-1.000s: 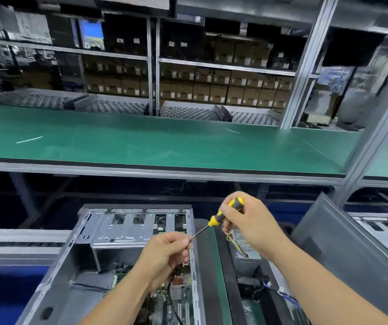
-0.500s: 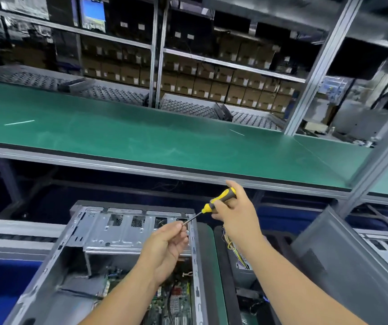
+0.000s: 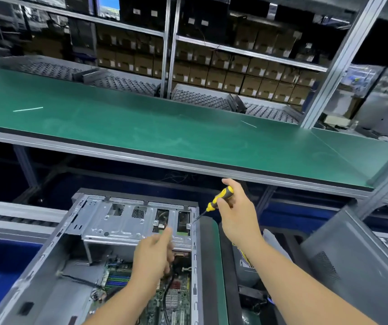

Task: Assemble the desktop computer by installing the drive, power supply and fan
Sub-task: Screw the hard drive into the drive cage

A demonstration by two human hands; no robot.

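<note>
A green worktop (image 3: pixel 141 127) spans beneath shelves of boxes (image 3: pixel 235 73). Below lies one open case (image 3: pixel 127 231). Right hand (image 3: pixel 237 214) grips one screwdriver (image 3: pixel 218 199), tip at the case's drive cage; left hand (image 3: pixel 153 254) blurred, fingers loose.

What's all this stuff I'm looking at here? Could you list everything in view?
computer case: one, grey metal, side open, lower left
circuit board: one, green, inside the case
screwdriver: one, yellow and black handle, tip at the case's upper right corner
second case: one, dark grey, lower right
bench shelf: one, green mat, across the middle
cardboard boxes: many, brown, on back racks
perforated trays: several, grey, behind the green mat
screen: one, blue, top left
left hand: one, blurred, over the case, finger extended
right hand: one, grips the screwdriver
</note>
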